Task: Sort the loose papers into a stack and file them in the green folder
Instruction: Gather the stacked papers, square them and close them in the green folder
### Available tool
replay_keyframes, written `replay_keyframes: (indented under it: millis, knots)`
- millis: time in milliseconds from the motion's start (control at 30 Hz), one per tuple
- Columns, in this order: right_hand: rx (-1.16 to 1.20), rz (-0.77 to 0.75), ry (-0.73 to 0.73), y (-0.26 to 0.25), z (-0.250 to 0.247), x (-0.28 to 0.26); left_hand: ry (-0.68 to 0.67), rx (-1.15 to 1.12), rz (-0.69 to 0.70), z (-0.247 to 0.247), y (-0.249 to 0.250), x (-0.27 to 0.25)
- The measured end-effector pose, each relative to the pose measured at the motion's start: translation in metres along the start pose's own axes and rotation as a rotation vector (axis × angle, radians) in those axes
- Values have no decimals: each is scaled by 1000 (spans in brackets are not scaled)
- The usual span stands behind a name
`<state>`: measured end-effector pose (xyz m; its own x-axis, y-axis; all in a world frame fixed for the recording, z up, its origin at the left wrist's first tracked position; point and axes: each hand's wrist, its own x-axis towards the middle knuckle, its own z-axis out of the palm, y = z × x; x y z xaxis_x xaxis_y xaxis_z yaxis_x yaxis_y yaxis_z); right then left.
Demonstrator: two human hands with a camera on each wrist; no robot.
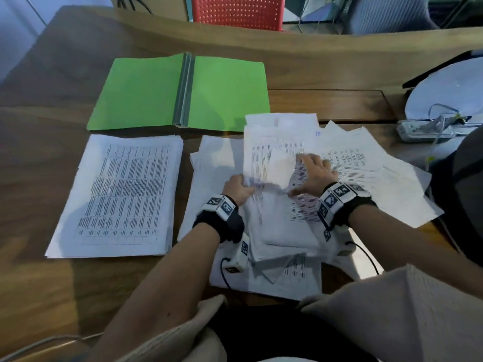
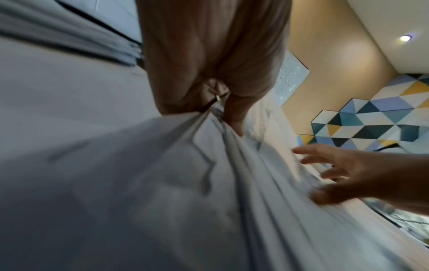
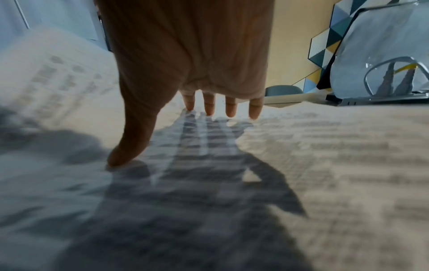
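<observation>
The green folder (image 1: 156,92) lies open and flat at the back of the wooden table (image 1: 39,158). In front of it on the left sits a squared stack of printed papers (image 1: 122,194). A messy pile of loose papers (image 1: 347,165) spreads to the right. My left hand (image 1: 239,188) pinches the edge of several raised sheets (image 2: 209,174) at the pile's left side. My right hand (image 1: 313,173) lies flat with spread fingers (image 3: 209,106) on the top printed sheet (image 3: 301,146).
A red chair (image 1: 237,11) stands behind the table. A white round object (image 1: 449,84) and a white power strip (image 1: 423,129) with cables sit at the right edge. A dark bag (image 1: 462,184) is at the far right. Bare wood shows left of the stack.
</observation>
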<state>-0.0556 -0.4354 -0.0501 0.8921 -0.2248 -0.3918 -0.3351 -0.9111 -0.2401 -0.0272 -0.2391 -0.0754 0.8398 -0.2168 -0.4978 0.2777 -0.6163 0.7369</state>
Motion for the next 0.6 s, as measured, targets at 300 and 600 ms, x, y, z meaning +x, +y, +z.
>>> replay_keyframes:
  millis: [300, 600]
  knots:
    - [-76, 21, -114, -5, 4, 8, 276, 253, 6, -46, -12, 4]
    - [320, 218, 119, 3, 5, -6, 429, 574, 189, -33, -18, -7]
